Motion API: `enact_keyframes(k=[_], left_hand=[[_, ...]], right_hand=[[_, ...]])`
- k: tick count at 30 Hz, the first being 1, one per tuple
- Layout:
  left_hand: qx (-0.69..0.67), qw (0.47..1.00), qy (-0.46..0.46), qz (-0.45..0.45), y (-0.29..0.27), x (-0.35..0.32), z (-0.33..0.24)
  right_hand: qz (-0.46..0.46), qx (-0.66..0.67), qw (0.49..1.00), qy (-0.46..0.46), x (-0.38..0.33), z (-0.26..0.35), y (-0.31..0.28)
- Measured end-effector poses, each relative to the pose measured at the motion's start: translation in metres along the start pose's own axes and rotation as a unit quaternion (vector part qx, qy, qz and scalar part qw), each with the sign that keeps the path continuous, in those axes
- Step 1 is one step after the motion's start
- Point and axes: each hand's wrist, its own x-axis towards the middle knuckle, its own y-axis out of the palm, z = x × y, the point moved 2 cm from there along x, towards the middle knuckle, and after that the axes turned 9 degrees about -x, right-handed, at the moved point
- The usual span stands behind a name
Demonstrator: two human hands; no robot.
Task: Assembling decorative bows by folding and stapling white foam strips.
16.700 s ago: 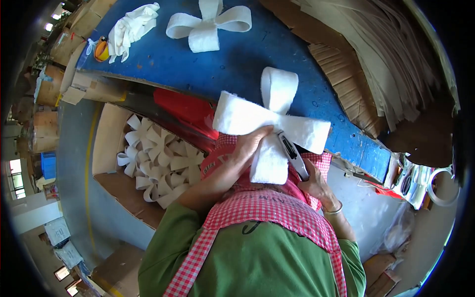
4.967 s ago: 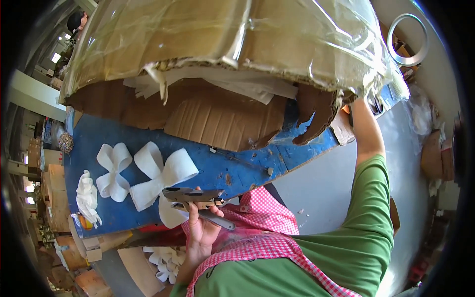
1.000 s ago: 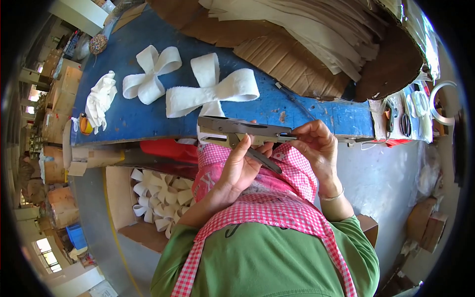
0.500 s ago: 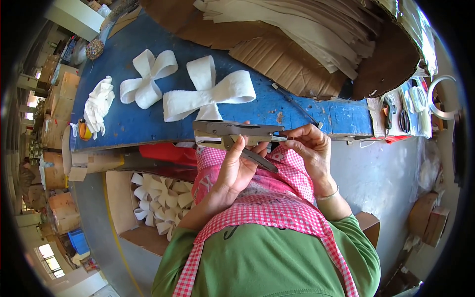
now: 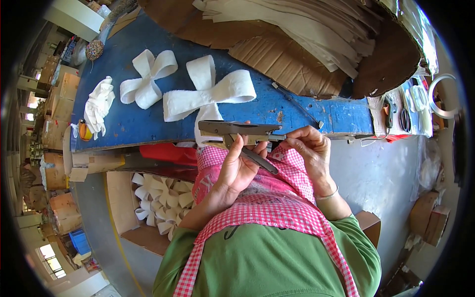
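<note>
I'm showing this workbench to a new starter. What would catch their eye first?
Most likely the metal plier stapler, held at the blue table's near edge by the left hand and right hand. Just behind it lie two white felt bows, with a carton of finished bows lower left.

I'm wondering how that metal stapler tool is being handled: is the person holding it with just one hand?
No: both hands are on the stapler, the left hand gripping its handle from below and the right hand pinching its end.

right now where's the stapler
In the head view, centre: the metal plier stapler is held by both hands at the blue table's near edge, just below the larger white bow.
</note>
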Motion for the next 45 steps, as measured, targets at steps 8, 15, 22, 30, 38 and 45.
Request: enact_keyframes(k=[8, 15, 22, 30, 38, 45], left_hand=[[-0.172, 0.977, -0.034, 0.121, 0.011, -0.004, -0.014], [-0.221, 0.96, -0.055, 0.165, 0.021, -0.007, -0.016], [-0.004, 0.996, 0.031, 0.082, 0.022, -0.013, -0.011], [-0.005, 0.992, 0.097, 0.085, 0.012, -0.019, -0.033], [0.008, 0.993, 0.099, 0.065, 0.011, -0.01, -0.036], [0.035, 0.993, 0.096, 0.066, 0.011, -0.012, -0.033]], right_hand=[[-0.071, -0.488, 0.869, -0.033, -0.018, 0.015, -0.071], [-0.134, -0.644, 0.753, 0.026, -0.028, 0.02, -0.102], [-0.124, -0.675, 0.714, -0.136, 0.063, -0.041, -0.059], [-0.072, -0.521, 0.839, -0.138, 0.074, -0.057, -0.058], [0.058, -0.303, 0.95, 0.041, 0.017, 0.018, -0.053], [0.131, -0.356, 0.922, 0.075, 0.012, 0.036, -0.027]])
